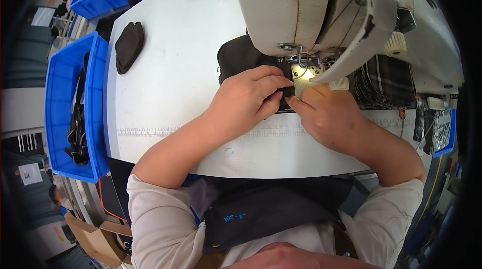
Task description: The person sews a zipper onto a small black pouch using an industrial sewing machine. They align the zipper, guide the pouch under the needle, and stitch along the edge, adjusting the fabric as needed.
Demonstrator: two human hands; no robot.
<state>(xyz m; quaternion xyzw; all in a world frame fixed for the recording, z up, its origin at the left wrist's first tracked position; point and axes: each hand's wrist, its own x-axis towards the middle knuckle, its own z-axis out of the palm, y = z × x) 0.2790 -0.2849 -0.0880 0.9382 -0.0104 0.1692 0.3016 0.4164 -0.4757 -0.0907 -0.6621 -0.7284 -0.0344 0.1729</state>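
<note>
A dark fabric piece with a rounded corner (239, 54) lies on the white sewing table, partly under the head of a sewing machine (286, 8). My left hand (248, 93) grips its near part, with thumb and fingers pinched together on the cloth just left of the metal needle plate (303, 74). My right hand (329, 116) is closed, its index fingertip at the fabric's right edge, close to the left fingertips. The presser foot (300, 59) stands just beyond my fingers. My hands cover part of the cloth, and the needle's exact contact is hard to make out.
A stack of dark fabric pieces (384, 82) lies right of the machine's needle area. At the far left of the table sits a small dark pouch (129, 48). Beyond the left edge stands a blue bin (95, 113) holding dark pieces. A ruler scale (150, 131) runs along the tabletop.
</note>
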